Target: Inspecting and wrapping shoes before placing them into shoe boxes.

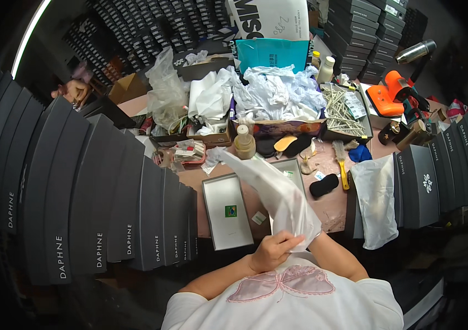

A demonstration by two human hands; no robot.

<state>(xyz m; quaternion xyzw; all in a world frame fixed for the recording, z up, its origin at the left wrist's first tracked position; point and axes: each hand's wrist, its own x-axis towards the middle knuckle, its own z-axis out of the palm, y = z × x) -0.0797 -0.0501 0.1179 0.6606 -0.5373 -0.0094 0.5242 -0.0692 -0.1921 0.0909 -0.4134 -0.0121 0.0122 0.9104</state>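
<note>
My left hand point(275, 252) is closed on the near edge of a long, thin white bag point(284, 199), close to my body. The bag stretches away over the table toward the far left, slightly see-through and creased. My right forearm point(336, 258) runs up to the bag's near right edge. The bag covers my right hand, and whether that hand is inside or behind it I cannot tell. Under and left of the bag lies an open shallow box part point(210, 212), pale inside, with a small green packet point(231, 211) in it. Another open box part point(294, 168) is partly covered by the bag.
Dark grey shoeboxes stand in rows at left point(74, 203) and right point(418, 184). Another white bag point(376, 203) lies at right. Beyond are a pump bottle point(244, 144), a yellow brush point(341, 165), a black pad point(324, 186), a crumpled-paper box point(278, 127) and an orange tool point(391, 94).
</note>
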